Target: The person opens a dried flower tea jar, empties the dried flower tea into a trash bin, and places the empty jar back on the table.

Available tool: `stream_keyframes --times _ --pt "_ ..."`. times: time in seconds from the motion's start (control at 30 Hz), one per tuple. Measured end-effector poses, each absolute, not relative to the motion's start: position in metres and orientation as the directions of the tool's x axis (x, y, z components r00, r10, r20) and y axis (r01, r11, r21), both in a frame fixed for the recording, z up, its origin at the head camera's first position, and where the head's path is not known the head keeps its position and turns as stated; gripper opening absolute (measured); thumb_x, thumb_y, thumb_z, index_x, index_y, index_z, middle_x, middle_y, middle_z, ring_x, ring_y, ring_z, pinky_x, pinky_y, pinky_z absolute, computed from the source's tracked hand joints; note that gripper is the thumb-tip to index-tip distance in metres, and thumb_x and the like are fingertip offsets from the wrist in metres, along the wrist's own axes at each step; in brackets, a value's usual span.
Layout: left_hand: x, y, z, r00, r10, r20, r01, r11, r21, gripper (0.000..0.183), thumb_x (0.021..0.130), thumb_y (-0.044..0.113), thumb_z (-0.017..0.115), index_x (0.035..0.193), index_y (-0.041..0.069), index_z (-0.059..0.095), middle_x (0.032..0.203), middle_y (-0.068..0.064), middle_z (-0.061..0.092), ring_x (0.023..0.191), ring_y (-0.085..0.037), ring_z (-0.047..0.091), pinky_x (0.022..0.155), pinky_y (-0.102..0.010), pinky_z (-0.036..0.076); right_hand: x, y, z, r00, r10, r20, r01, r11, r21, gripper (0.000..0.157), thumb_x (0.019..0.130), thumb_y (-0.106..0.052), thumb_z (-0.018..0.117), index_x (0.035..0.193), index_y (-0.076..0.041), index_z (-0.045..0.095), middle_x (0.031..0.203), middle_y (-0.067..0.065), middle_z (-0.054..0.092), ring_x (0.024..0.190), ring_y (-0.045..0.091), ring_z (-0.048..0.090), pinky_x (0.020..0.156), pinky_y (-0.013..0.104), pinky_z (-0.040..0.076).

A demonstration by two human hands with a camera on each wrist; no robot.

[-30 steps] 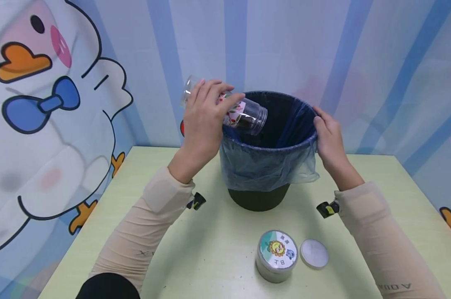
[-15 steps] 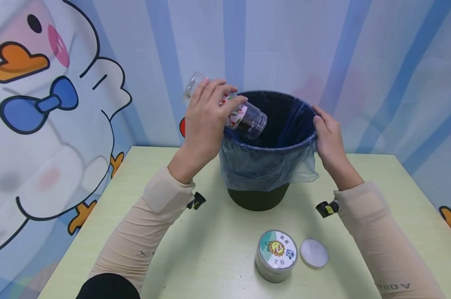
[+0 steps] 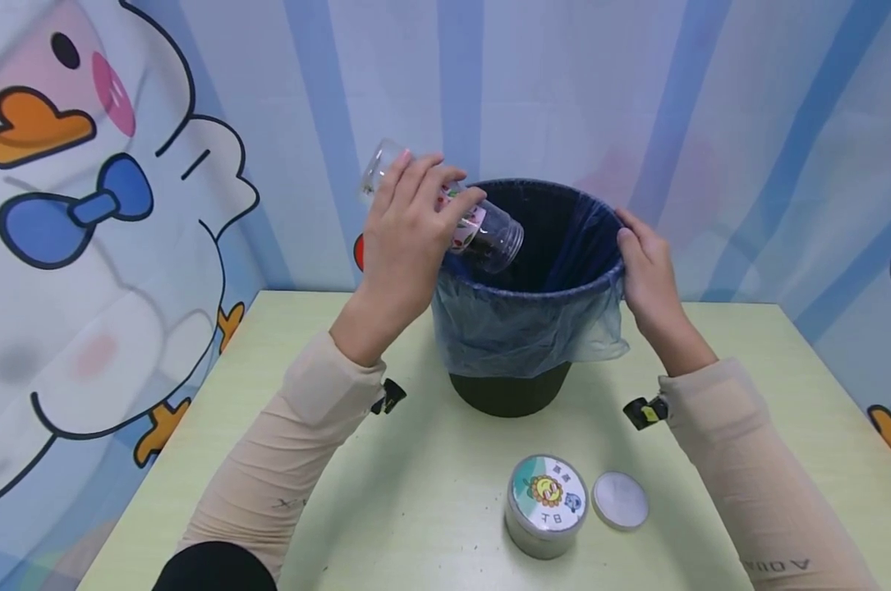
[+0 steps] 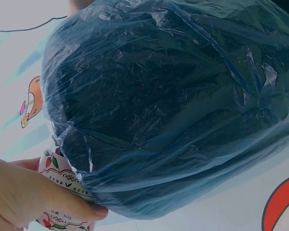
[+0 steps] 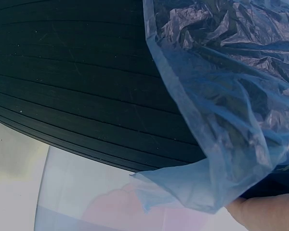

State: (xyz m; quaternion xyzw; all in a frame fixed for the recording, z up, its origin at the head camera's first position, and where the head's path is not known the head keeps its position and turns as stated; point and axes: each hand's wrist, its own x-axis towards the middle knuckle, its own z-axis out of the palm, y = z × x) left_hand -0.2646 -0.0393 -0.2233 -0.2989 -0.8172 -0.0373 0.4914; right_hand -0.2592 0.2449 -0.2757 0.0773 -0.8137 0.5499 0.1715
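Observation:
In the head view my left hand [image 3: 408,238] grips a clear jar [image 3: 501,240] with a floral label, tilted so its open mouth points down inside a black trash bin [image 3: 510,396]. A translucent blue bag [image 3: 526,332] lines the bin and folds over its rim. My right hand [image 3: 648,279] holds the rim on the right, thumb on top. The left wrist view shows my left thumb across the jar's label [image 4: 62,187], beside the bag [image 4: 159,96]. In the right wrist view, part of my right hand [image 5: 272,211] appears under the bag's edge [image 5: 221,96].
A round tin [image 3: 544,517] with a cartoon sunflower top stands on the pale table [image 3: 401,501] in front of the bin. Beside it lies a flat whitish lid [image 3: 621,501]. Small dark specks dot the tabletop. A cartoon-printed backdrop [image 3: 563,90] rises behind the table.
The jar has tipped slightly steeper, its base rising. Dark contents near its mouth have thinned, leaving the neck clearer. My right hand keeps its hold on the bin's rim.

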Motion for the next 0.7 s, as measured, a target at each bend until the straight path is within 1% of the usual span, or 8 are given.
stream_keyframes --times 0.2,0.27,0.37,0.53,0.63,0.7 --pt "-0.2629 -0.0438 -0.2227 -0.397 0.46 0.794 0.556 0.809 -0.191 0.041 0.087 -0.007 0.07 0.12 0.017 0.072 0.128 -0.008 0.063 0.133 -0.028 0.046 0.121 -0.036 0.01 -0.2592 0.2443 -0.2756 -0.929 0.061 0.365 -0.316 0.381 -0.869 0.052 0.109 -0.023 0.025 0.155 0.0 0.027 0.162 0.014 0.022 0.149 0.029 0.015 0.12 0.044 0.014" --pt "-0.2624 -0.0443 -0.2222 -0.401 0.462 0.792 0.555 0.81 -0.191 0.041 0.088 -0.006 0.07 0.121 0.017 0.072 0.129 -0.008 0.062 0.134 -0.028 0.045 0.121 -0.036 0.01 -0.2592 0.2444 -0.2758 -0.93 0.062 0.362 -0.313 0.38 -0.87 0.052 0.109 -0.023 0.024 0.155 -0.001 0.027 0.162 0.014 0.022 0.149 0.029 0.015 0.12 0.044 0.014" --pt "-0.2635 -0.0435 -0.2215 -0.366 0.477 0.799 0.554 0.802 -0.225 0.039 0.089 -0.005 0.069 0.121 0.018 0.072 0.128 -0.007 0.063 0.134 -0.026 0.046 0.121 -0.035 0.012 -0.2592 0.2447 -0.2757 -0.93 0.066 0.361 -0.31 0.387 -0.868 0.052 0.109 -0.023 0.024 0.155 -0.001 0.028 0.162 0.014 0.022 0.149 0.029 0.016 0.12 0.044 0.014" --pt "-0.2682 -0.0405 -0.2211 -0.267 0.514 0.815 0.543 0.779 -0.313 0.032 0.096 -0.003 0.06 0.117 0.019 0.073 0.124 -0.007 0.065 0.131 -0.026 0.049 0.12 -0.035 0.015 -0.2591 0.2452 -0.2756 -0.931 0.066 0.36 -0.308 0.391 -0.867 0.052 0.109 -0.023 0.024 0.155 0.0 0.027 0.162 0.015 0.022 0.149 0.03 0.015 0.12 0.045 0.013" --pt "-0.2697 -0.0395 -0.2209 -0.244 0.519 0.819 0.536 0.776 -0.332 0.031 0.097 -0.002 0.059 0.116 0.018 0.073 0.123 -0.007 0.066 0.129 -0.026 0.05 0.12 -0.035 0.015 -0.2592 0.2451 -0.2758 -0.931 0.066 0.359 -0.307 0.388 -0.869 0.052 0.109 -0.023 0.024 0.155 0.0 0.027 0.162 0.015 0.022 0.149 0.03 0.015 0.12 0.044 0.013" --pt "-0.2697 -0.0397 -0.2208 -0.249 0.517 0.819 0.537 0.777 -0.327 0.031 0.096 -0.002 0.06 0.116 0.018 0.073 0.123 -0.007 0.065 0.13 -0.027 0.049 0.12 -0.035 0.014 -0.2595 0.2449 -0.276 -0.93 0.066 0.362 -0.31 0.39 -0.867 0.051 0.109 -0.023 0.024 0.155 0.0 0.028 0.161 0.015 0.022 0.149 0.03 0.016 0.12 0.044 0.014"
